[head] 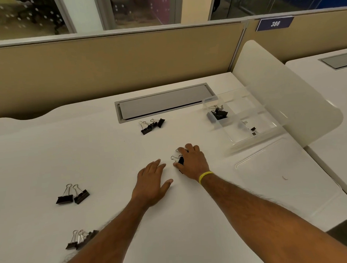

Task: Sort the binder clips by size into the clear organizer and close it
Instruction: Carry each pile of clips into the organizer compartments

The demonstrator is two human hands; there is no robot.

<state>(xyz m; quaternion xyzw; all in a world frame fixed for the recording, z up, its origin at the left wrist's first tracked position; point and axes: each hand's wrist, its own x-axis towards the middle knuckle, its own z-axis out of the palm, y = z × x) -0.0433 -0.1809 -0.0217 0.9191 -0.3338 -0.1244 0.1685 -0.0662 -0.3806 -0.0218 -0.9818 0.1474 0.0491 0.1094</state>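
Binder clips (180, 160) lie at centre frame on the counter (110, 163), gathered under the curled fingers of the right hand (193, 162), which grips them. The left hand (152, 183) rests flat just beside, fingers straight, holding nothing. Recommended: secure the black bodies, not the wire handles, before lifting, so none drops. The clear organizer (231, 131) stands open at right of frame. Check size against its dark pile (219, 113) and the smaller clip (253, 129) in the next compartment. Loose groups wait at upper centre (151, 125) and lower left (72, 195).
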